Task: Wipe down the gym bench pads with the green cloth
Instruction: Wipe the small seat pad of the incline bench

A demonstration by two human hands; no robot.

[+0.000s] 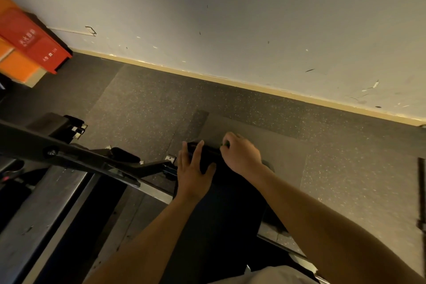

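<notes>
The black bench pad (pixel 230 205) runs from the bottom of the view away from me to its far end in the middle. A dark cloth (pixel 207 155) lies over that far end; its green hardly shows in the dim light. My left hand (pixel 192 175) rests flat on the cloth's left side with straight fingers. My right hand (pixel 242 157) is at the far right corner, its fingers curled and pinching the cloth's edge. How much of the cloth my hands cover is unclear.
A dark metal frame bar (pixel 92 159) of the machine crosses at the left, with steel plates (pixel 46 203) below it. A red and orange box (pixel 32 41) stands at the far left against the wall (pixel 230 18). Speckled rubber floor (pixel 322 145) surrounds the bench.
</notes>
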